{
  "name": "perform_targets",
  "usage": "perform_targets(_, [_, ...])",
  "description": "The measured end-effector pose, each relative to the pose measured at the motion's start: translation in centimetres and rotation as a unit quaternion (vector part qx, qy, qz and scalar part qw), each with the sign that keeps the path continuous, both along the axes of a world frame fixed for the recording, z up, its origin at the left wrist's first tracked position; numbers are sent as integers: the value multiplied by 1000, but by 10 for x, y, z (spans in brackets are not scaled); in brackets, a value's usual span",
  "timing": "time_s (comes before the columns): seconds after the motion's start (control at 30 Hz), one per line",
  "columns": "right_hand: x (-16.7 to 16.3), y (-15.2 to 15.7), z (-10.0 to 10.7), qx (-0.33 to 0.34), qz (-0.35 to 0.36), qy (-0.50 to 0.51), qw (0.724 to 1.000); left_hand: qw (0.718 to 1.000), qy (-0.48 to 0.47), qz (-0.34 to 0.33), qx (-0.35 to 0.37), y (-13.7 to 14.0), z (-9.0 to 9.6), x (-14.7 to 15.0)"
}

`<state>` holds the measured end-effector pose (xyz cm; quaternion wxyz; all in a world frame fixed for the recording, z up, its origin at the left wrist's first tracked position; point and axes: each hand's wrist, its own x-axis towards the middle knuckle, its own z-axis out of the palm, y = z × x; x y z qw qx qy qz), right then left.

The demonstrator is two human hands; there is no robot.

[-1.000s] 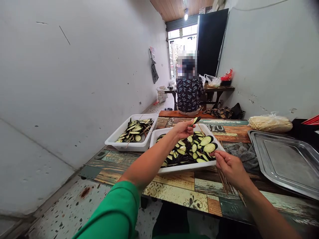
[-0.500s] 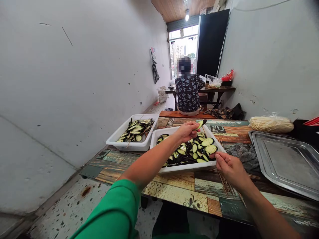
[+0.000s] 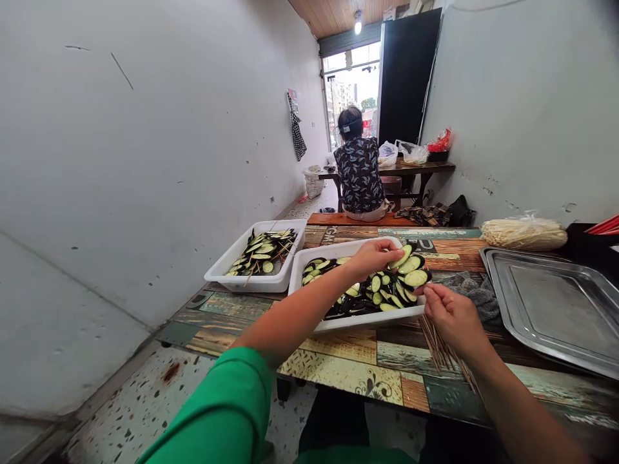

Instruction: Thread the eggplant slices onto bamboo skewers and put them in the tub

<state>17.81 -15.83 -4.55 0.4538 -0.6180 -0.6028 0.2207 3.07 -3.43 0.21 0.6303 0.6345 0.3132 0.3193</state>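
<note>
My left hand (image 3: 372,260) pinches an oval eggplant slice (image 3: 401,256), pale green inside with dark skin. The slice is up against other eggplant slices (image 3: 416,278) at my right hand. My right hand (image 3: 449,314) is closed at the near end of these slices, on a thin bamboo skewer mostly hidden by the fingers and slices. Below both hands, a white plastic tub (image 3: 367,321) holds many loose, wet-looking eggplant slices. Bare skewers (image 3: 438,345) lie on the table under my right hand.
Another white tub (image 3: 246,283) on the left holds skewered eggplant. To the right are a grey cloth (image 3: 471,293), metal trays (image 3: 556,309) and bagged pale noodle-like strands (image 3: 525,233). A person (image 3: 358,171) sits ahead, back turned, at another table.
My left hand has brought its eggplant slice down and right, against the slices at my right hand. My right hand has shifted slightly right. The view has moved a little.
</note>
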Motion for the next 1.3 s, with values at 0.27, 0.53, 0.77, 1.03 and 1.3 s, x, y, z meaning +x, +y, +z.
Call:
perform_targets(0.27, [1,0,7,22,-2,13,1000,957,210,93,174,33,-7,-17])
perform_targets(0.53, [1,1,4,14,5,62,998,802,453,-135,365,33,-33,-21])
perform_targets(0.77, [3,-1,6,12,7,62,998,862,384,-205,259,37,-42,-18])
perform_targets(1.03, [2,0,7,-4,14,90,996,981,144,-126,45,49,-16,-37])
perform_targets(1.3, [0,-1,9,-17,23,78,997,985,166,-26,-33,47,-13,-31])
